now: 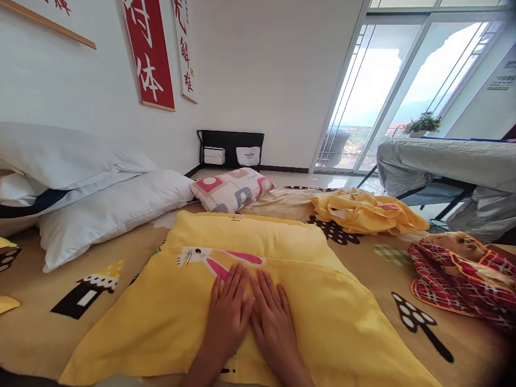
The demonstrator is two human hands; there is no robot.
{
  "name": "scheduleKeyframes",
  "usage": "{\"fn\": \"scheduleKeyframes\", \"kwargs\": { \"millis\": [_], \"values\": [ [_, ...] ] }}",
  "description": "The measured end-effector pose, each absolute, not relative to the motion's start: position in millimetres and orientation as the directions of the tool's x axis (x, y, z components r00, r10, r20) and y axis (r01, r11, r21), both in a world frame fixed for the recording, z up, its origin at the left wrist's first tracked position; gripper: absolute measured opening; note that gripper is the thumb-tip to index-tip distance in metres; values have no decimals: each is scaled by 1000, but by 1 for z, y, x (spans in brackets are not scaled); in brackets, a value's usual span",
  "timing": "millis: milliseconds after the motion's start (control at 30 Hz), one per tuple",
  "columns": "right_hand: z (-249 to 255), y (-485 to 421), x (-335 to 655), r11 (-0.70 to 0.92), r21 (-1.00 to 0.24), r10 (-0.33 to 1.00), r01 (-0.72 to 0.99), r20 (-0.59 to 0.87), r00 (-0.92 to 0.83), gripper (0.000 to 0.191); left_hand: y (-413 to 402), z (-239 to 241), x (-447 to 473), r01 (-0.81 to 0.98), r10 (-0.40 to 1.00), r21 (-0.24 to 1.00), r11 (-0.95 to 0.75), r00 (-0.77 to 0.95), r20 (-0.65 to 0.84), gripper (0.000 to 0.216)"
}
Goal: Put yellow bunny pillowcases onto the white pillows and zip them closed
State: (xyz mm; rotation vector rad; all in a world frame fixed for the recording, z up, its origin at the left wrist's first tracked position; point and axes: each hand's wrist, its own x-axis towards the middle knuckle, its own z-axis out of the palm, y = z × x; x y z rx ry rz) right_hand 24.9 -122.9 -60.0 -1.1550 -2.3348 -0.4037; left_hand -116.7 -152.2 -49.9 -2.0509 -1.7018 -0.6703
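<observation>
A yellow pillowcase (322,306) with a printed rabbit head and pink ears lies across the bed in front of me. Its far part looks raised, as if a pillow is inside; the near part lies flatter. My left hand (229,306) rests flat on the cloth just below the rabbit's ears, fingers stretched out. Beside it, my right hand (273,314) also lies flat, palm down, with the thumbs close together. Neither hand grips the fabric. What is under the palms is hidden.
White pillows (116,209) are piled at the left. Beyond the pillowcase lies a patterned pillow (234,188). Crumpled yellow cloth (363,212) and a red plaid cloth (455,274) lie to the right on the patterned bedsheet (161,269). A covered table (447,161) stands at far right.
</observation>
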Motion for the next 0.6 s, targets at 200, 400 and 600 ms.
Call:
{"fn": "scheduleKeyframes", "kwargs": {
  "millis": [200,400,600],
  "values": [
    [-76,-105,112,321,-83,832,944,501,-238,65,-174,-79,-170,999,837,-7,-36,34,546,59],
    [-118,-109,228,154,-92,925,984,363,-111,65,-214,-77,-231,919,799,140,368,-390,458,61],
    [-136,-129,291,256,-28,891,966,394,-225,55,-256,-99,-301,799,697,366,477,-598,396,67]
  ]
}}
